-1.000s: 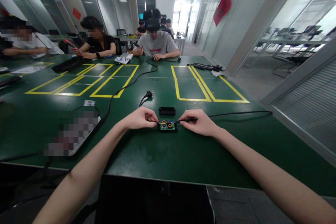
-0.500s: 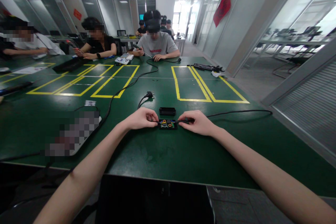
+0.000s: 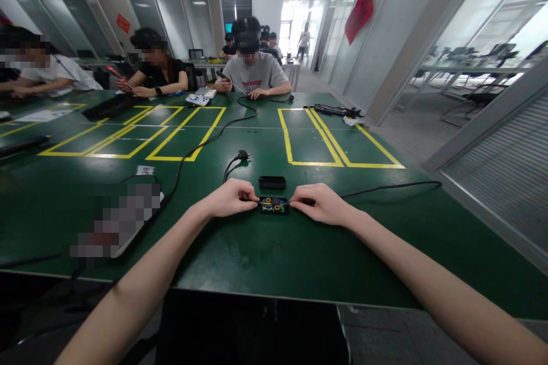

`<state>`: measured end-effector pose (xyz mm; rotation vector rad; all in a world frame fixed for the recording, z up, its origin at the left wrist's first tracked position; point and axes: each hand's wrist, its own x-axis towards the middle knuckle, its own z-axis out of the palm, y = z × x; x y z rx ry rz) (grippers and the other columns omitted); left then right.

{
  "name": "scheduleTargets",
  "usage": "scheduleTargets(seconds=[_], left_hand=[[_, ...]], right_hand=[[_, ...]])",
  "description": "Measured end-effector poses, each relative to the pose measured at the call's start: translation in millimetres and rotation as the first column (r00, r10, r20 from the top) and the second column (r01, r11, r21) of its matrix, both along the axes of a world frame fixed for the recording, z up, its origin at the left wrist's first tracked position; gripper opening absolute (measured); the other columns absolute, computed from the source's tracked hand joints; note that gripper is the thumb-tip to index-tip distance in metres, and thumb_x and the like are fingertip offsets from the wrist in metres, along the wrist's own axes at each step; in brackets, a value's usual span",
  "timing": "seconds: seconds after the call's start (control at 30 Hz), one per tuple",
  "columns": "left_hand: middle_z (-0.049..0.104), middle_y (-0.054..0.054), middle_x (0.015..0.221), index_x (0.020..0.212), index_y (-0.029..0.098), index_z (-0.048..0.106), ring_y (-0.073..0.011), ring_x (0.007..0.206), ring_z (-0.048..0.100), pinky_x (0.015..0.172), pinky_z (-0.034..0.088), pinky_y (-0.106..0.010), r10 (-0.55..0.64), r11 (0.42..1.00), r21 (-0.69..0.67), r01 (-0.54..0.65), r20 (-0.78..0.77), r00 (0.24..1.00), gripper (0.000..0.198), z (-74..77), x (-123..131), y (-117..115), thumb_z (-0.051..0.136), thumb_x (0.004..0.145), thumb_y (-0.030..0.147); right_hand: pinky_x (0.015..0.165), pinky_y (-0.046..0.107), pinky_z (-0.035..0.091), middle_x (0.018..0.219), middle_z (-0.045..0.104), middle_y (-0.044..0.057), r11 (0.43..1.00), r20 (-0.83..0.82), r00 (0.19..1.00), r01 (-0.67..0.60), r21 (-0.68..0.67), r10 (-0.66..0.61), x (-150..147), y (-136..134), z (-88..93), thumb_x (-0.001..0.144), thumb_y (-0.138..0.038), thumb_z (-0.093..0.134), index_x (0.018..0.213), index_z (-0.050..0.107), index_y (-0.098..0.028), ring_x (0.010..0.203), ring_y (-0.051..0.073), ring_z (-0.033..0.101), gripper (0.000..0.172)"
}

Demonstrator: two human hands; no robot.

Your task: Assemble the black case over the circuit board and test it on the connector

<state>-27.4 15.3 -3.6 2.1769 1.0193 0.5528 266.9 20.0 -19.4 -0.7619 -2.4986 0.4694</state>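
Observation:
A small black case lies uncovered on the green table in front of me, a circuit board with copper coils showing inside. At its left end my left hand is closed in a pinch on the black power cable, whose plug rests farther back. My right hand pinches the black cord at the case's right end; that cord runs off to the right. Just behind the case sits its black cover, hollow side up. My fingertips partly hide both cable ends.
A blurred-out white object lies on the left beside a long black cable. Yellow tape outlines mark the green table. A person works across from me, others sit at left. Black tools lie at the far right.
My view has shifted slightly. Both hands keep their pinch at the two ends of the case. A person walking has come into sight in the far corridor.

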Motion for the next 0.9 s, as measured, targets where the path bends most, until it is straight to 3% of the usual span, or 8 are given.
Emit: scheduleTargets(seconds=[0.23, 0.5, 0.7, 0.8, 0.9], left_hand=[[0.067, -0.003, 0.078, 0.075, 0.016, 0.069, -0.0145, 0.07, 0.059, 0.067, 0.043, -0.025, 0.041, 0.985, 0.168, -0.032, -0.047, 0.998, 0.017, -7.1, 2, 5, 0.064, 0.088, 0.026], [0.069, -0.006, 0.087, 0.08, 0.019, 0.067, -0.0199, 0.086, 0.062, 0.08, 0.048, -0.03, -0.017, 0.951, 0.305, 0.051, -0.113, 0.993, 0.014, -6.6, 3, 4, 0.061, 0.092, 0.021], [0.069, -0.008, 0.088, 0.084, 0.019, 0.067, -0.0221, 0.088, 0.061, 0.081, 0.049, -0.033, 0.039, 0.908, 0.416, 0.05, -0.201, 0.979, 0.018, -4.3, 6, 0, 0.052, 0.095, 0.021], [0.07, -0.008, 0.089, 0.083, 0.019, 0.069, -0.0222, 0.09, 0.062, 0.083, 0.05, -0.033, 0.051, 0.915, 0.404, 0.022, -0.167, 0.985, 0.016, -6.0, 6, 2, 0.055, 0.09, 0.02], [0.073, -0.006, 0.085, 0.078, 0.019, 0.072, -0.0205, 0.086, 0.065, 0.082, 0.051, -0.032, 0.112, 0.944, 0.319, -0.091, -0.048, 0.993, 0.014, -10.8, 7, 6, 0.06, 0.085, 0.021]], right_hand=[[0.065, 0.028, 0.045, 0.078, 0.071, 0.005, 0.996, 0.011, 0.998, 0.066, 0.055, -0.067, 0, 11, -2.6, 0.098, -0.028, 0.059, 0.081, 0.068, -0.021, 0.068, 0.018, 0.065, 0.02], [0.065, 0.027, 0.042, 0.08, 0.069, 0.005, 0.987, 0.103, 0.992, 0.05, 0.15, -0.066, 0, 11, -5.2, 0.1, -0.027, 0.054, 0.082, 0.065, -0.022, 0.07, 0.018, 0.064, 0.021], [0.063, 0.028, 0.037, 0.083, 0.07, 0.006, 0.97, 0.19, 0.98, 0.01, 0.242, -0.058, -2, 10, -0.6, 0.1, -0.023, 0.051, 0.086, 0.065, -0.021, 0.073, 0.019, 0.065, 0.02], [0.063, 0.029, 0.037, 0.083, 0.07, 0.005, 0.968, 0.176, 0.983, 0.012, 0.25, -0.058, -4, 8, -0.3, 0.099, -0.021, 0.051, 0.087, 0.066, -0.021, 0.073, 0.019, 0.064, 0.019], [0.067, 0.03, 0.041, 0.079, 0.069, 0.006, 0.965, 0.095, 0.991, 0.065, 0.255, -0.092, -7, 10, -6.0, 0.099, -0.025, 0.054, 0.078, 0.066, -0.021, 0.074, 0.02, 0.062, 0.024]])
